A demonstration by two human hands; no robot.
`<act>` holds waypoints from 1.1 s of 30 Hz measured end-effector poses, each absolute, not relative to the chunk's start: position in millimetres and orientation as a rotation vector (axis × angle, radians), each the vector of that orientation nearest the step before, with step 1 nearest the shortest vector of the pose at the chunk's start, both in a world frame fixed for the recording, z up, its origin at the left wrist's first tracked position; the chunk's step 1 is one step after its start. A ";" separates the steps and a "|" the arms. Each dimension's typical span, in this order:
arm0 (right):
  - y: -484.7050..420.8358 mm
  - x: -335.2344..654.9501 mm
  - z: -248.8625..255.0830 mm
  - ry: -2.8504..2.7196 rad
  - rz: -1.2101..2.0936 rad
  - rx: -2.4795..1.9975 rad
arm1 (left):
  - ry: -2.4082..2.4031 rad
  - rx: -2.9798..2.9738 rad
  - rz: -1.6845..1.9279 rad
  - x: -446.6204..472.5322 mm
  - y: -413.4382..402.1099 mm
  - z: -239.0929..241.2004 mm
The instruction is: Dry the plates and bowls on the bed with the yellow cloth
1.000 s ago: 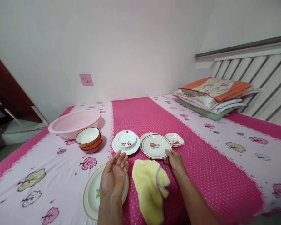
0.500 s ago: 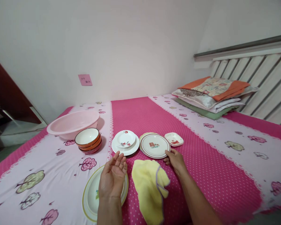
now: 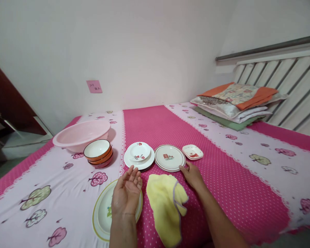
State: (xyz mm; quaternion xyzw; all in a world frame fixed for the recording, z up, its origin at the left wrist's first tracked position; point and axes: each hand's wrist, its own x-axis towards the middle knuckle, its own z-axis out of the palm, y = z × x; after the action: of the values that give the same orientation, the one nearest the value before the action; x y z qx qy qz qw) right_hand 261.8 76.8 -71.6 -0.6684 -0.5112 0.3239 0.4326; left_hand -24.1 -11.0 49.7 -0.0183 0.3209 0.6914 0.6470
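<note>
In the head view, the red-rimmed plate [image 3: 169, 157] now lies flat on the bed [image 3: 235, 179]. A moment ago our right hand [image 3: 193, 175] held its near edge tipped up. So the plate is down and rests by itself. Our right fingers are loose and a little open. Their tips are just at the plate's near rim and grip nothing. Our left hand [image 3: 126, 193] is open, palm up and holding nothing, over the yellow-rimmed plate [image 3: 100, 215]. The yellow cloth [image 3: 165, 203] lies between our hands, close to the bed's near edge. The small dish [image 3: 192, 152] sits just right of the plate, and the flower plates [image 3: 139, 156] sit just left. Farther right, the sheet has lots of room.
</note>
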 end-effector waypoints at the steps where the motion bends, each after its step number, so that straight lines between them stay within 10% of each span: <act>1: 76.3 261.6 -71.2 -1.287 0.803 -1.652 | 0.731 -0.044 1.573 -24.3 -10.9 49.3; 33: 76.8 252.3 -98.9 -1.177 0.635 -1.666 | 0.853 0.405 1.667 -3.2 -42.7 64.8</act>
State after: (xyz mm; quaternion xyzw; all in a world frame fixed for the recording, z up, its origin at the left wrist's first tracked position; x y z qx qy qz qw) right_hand 252.3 76.8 -98.9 -0.6835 -0.4829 0.2605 0.4815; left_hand -3.2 -42.7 64.8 0.1730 0.3640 0.7119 0.5752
